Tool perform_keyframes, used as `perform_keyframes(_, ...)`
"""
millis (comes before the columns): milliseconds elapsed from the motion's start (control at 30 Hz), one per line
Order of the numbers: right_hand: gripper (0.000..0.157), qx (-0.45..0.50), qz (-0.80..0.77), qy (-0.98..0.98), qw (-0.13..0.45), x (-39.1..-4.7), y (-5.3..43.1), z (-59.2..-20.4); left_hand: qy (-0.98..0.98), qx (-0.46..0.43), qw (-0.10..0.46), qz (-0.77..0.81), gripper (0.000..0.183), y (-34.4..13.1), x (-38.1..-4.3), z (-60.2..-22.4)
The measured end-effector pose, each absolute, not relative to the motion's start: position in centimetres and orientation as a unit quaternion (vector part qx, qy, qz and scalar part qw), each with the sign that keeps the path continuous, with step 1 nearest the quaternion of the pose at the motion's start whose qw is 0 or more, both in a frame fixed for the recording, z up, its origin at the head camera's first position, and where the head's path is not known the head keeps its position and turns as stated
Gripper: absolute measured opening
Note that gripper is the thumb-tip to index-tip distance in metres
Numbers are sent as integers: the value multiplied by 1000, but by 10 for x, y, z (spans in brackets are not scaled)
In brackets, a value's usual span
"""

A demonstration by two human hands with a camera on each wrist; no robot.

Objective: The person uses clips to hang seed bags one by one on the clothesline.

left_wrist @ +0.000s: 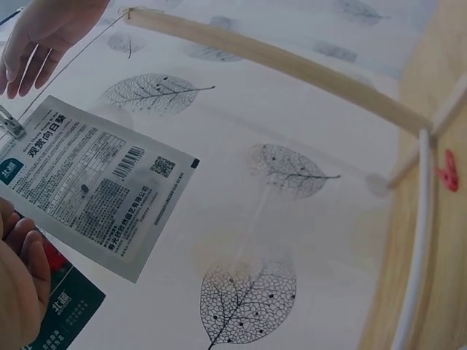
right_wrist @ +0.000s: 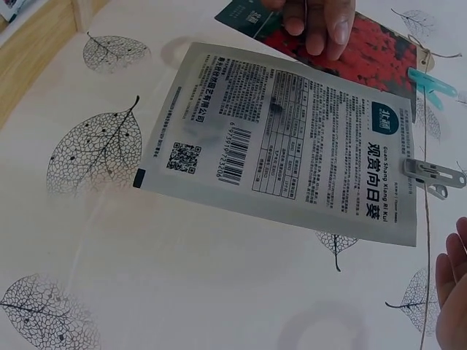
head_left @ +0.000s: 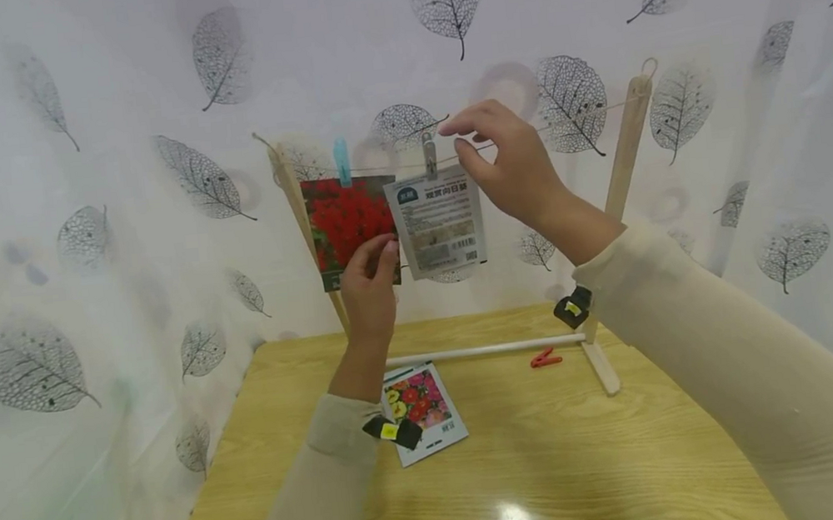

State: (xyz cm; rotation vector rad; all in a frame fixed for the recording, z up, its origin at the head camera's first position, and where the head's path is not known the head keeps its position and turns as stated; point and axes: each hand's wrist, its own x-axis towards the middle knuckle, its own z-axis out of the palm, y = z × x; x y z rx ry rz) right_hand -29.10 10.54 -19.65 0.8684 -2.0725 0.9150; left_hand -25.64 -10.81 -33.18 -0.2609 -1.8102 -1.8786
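Note:
A white seed packet printed with text hangs from a string by a grey clip. Beside it, a seed packet with red flowers hangs from a light blue clip. My left hand is in front of the red-flower packet, its loosely bent fingertips right at the white packet's left edge. Just right of the grey clip, my right hand is raised with thumb and fingers apart, nothing between them. The right wrist view shows the grey clip gripping the white packet's top edge.
Wooden posts hold up the string at both sides. A white rod runs low between them. On the wooden table lie a red clip and another flower seed packet, partly behind my left wrist. A leaf-patterned curtain hangs behind.

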Motion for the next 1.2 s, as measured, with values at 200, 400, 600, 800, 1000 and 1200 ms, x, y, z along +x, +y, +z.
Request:
perform_keyframes(200, 23, 336, 374, -788, 356, -289, 110, -201, -676, -92, 260, -683, 27, -108, -256, -333)
perform_keyframes(400, 23, 337, 376, -786, 358, -286, 113, -207, -672, -92, 263, -687, 26, -107, -255, -333)
perform_keyframes(600, 22, 339, 388, -776, 365, -283, 115, -210, -666, -91, 270, -690, 25, -108, -255, -334)
perform_keyframes(800, 22, 336, 399, -770, 368, -280, 118, -215, -667, -86, 266, -690, 25, -109, -255, -337)
perform_keyframes(1000, 21, 335, 400, -769, 368, -275, 121, -221, -667, -84, 255, -695, 25, -111, -253, -340)
perform_keyframes(1200, 21, 331, 410, -768, 364, -273, 124, -228, -676, -85, 250, -688, 24, -111, -249, -340)
